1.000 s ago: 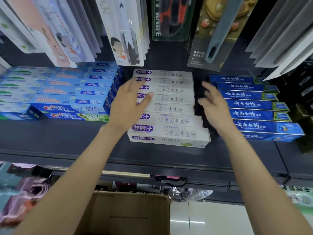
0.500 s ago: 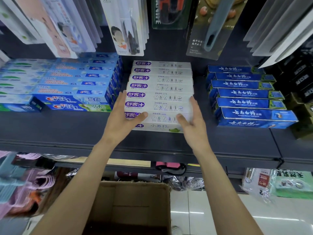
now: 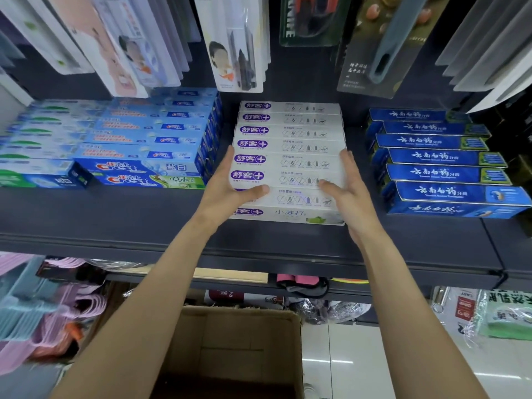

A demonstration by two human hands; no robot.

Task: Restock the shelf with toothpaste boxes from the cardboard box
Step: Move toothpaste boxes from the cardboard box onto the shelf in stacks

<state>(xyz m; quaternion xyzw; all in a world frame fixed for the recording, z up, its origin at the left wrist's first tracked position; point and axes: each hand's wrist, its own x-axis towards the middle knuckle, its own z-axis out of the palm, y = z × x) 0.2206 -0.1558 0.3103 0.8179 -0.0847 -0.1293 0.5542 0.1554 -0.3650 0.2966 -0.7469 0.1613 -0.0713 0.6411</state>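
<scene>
On the shelf (image 3: 115, 214), our flat-fingered left hand (image 3: 227, 185) and right hand (image 3: 349, 194), lately apart, now square the toothpaste boxes (image 3: 290, 145) between them.

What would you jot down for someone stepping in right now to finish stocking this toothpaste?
Left hand: open, flat against the left ends of the white toothpaste boxes, thumb on top.
Right hand: open, against their right ends.
Done: the white row sits on the shelf, between the light blue boxes and dark blue boxes.
Cardboard box: below the shelf; its bottom is too dark to show any stock.
Left: probably square the row, let go, check the box for more.
</scene>
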